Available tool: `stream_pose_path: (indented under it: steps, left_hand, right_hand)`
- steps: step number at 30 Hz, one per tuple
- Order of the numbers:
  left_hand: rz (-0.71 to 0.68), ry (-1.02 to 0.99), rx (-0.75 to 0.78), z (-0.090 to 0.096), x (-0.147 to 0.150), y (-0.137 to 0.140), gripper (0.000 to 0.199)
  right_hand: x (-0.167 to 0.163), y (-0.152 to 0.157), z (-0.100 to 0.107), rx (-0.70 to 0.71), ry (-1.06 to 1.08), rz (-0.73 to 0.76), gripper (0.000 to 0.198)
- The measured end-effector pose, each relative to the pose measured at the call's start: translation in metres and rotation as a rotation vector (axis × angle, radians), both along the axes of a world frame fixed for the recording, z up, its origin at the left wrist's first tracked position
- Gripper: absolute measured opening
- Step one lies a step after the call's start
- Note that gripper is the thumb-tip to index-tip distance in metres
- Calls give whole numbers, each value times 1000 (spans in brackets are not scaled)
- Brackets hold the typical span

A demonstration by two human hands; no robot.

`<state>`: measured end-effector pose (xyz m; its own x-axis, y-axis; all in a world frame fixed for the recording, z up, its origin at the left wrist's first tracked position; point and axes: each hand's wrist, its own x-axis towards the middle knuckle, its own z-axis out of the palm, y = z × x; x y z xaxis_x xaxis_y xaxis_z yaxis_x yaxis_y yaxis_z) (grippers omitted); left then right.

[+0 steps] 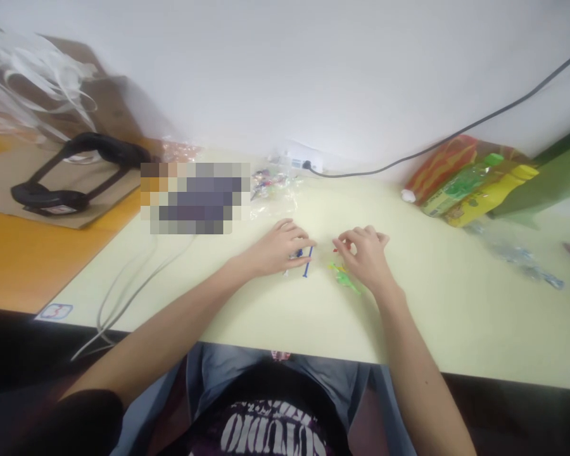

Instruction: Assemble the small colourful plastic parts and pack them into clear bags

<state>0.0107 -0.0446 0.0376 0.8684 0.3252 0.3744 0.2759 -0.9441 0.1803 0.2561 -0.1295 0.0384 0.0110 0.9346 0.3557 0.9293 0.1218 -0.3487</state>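
My left hand (281,248) hovers low over the table with thumb and fingers apart. Under its fingers is a small dark blue piece (299,253), partly hidden. Beside the fingertips lies a thin blue plastic rod (307,265). The fingers of my right hand (367,258) are curled around a small red plastic piece (342,246), mostly covered by the fingers. Just below that hand rest some bright green plastic pieces (346,278), with a yellow piece (333,266) at their edge.
Clear plastic bags with small coloured parts (268,180) lie behind my left hand, near a blurred-out dark object (199,196). White cables (137,288) cross the table's left side. Bottles (479,190) and a crumpled bag (517,250) are at right. A black frame (78,171) sits on cardboard.
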Motion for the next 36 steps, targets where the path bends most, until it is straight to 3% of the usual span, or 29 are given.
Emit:
stream_pose_path:
  steps: [8, 12, 19, 23, 28, 31, 36]
  left_hand:
    - [3, -151, 4, -6, 5, -3, 25]
    - [41, -194, -12, -7, 6, -2, 25]
    - [44, -205, -32, -8, 6, -1, 25]
    - [36, -208, -29, -8, 6, -2, 26]
    - [94, -257, -41, -7, 10, -6, 29]
    - [149, -286, -37, -6, 12, -9, 34]
    - [145, -274, -35, -3, 13, -14, 44]
  right_hand:
    - [34, -6, 10, -94, 198, 106, 24]
    - [45, -6, 8, -138, 178, 126, 22]
    - [46, 3, -11, -165, 15, 19, 29]
    - [48, 10, -22, -168, -53, -76, 22]
    - [43, 11, -20, -39, 24, -123, 24]
    - [24, 8, -12, 88, 118, -31, 26]
    - [-20, 3, -7, 187, 45, 309, 21]
